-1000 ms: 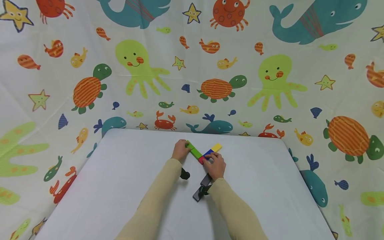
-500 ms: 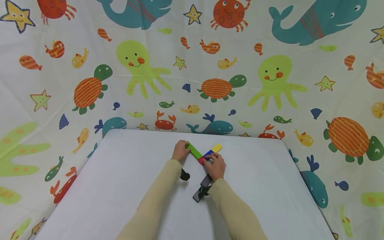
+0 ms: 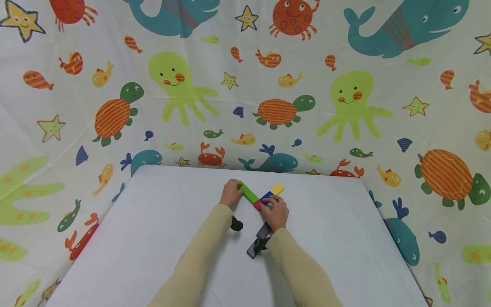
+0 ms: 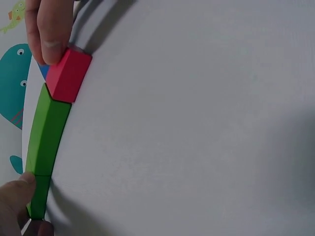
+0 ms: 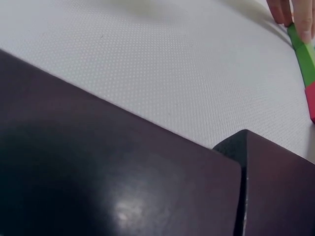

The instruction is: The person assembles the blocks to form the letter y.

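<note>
A row of green blocks (image 3: 251,195) lies slantwise on the table, a red block (image 3: 257,205) touching its near end. My left hand (image 3: 231,193) pinches the far green block (image 4: 40,196), thumb on one side and fingertips at its end. At the other end, my right hand (image 3: 276,213) holds the red block, its fingertips on it in the left wrist view. Beside the red block a blue block (image 3: 265,197) starts a second slanting line, continued by a yellow block (image 3: 277,189). My right fingers partly hide the blue block.
Two dark grey blocks (image 3: 264,231) lie end to end under my right wrist and loom large in the right wrist view. Black wrist cameras (image 3: 236,224) hang close above the white table (image 3: 172,226). Behind it hangs a sea-animal curtain (image 3: 230,94).
</note>
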`<action>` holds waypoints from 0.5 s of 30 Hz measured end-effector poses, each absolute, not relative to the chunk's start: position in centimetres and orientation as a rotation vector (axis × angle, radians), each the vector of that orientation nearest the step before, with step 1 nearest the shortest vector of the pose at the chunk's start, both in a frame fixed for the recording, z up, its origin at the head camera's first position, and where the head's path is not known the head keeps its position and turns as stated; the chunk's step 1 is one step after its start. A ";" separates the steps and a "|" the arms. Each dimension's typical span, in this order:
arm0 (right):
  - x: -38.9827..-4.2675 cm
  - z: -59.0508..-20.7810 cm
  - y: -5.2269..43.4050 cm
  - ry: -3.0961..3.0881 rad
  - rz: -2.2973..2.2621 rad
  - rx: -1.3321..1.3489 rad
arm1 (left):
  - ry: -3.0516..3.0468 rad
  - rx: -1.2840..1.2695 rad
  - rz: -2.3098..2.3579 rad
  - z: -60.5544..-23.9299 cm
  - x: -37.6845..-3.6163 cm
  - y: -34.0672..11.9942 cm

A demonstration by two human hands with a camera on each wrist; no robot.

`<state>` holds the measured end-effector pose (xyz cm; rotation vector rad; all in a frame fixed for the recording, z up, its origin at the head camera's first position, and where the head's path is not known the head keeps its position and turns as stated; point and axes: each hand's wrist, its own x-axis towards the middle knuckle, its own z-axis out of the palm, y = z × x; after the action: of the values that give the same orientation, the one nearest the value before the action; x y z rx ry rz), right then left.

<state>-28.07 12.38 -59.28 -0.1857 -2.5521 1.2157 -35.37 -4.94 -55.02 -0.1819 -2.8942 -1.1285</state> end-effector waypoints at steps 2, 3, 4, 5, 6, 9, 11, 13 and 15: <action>-28.1 -59.3 12.4 -2.553 1.215 -0.190 | -2.892 -0.188 -1.121 -55.0 -35.3 -4.9; -28.1 -59.3 12.4 -2.556 1.212 -0.192 | -2.894 -0.186 -1.119 -55.0 -35.3 -4.9; -28.1 -59.3 12.4 -2.558 1.212 -0.195 | -2.894 -0.186 -1.112 -55.0 -35.3 -4.9; -28.1 -59.3 12.4 -2.565 1.207 -0.196 | -2.895 -0.188 -1.104 -55.1 -35.4 -4.9; -28.1 -59.3 12.4 -2.566 1.206 -0.197 | -2.896 -0.189 -1.097 -55.1 -35.4 -4.9; -28.1 -59.2 12.4 -2.572 1.202 -0.196 | -2.895 -0.189 -1.099 -55.2 -35.4 -4.9; -28.0 -59.1 12.4 -2.576 1.201 -0.199 | -2.892 -0.190 -1.110 -55.2 -35.4 -4.9; -28.0 -59.0 12.4 -2.578 1.205 -0.202 | -2.890 -0.192 -1.114 -55.2 -35.3 -4.9; -27.9 -58.9 12.3 -2.580 1.213 -0.207 | -2.888 -0.194 -1.120 -55.2 -35.3 -4.9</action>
<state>-27.94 12.33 -58.93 -0.2071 -2.5799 1.2128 -35.26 -4.93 -55.20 -0.1942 -2.8882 -1.1203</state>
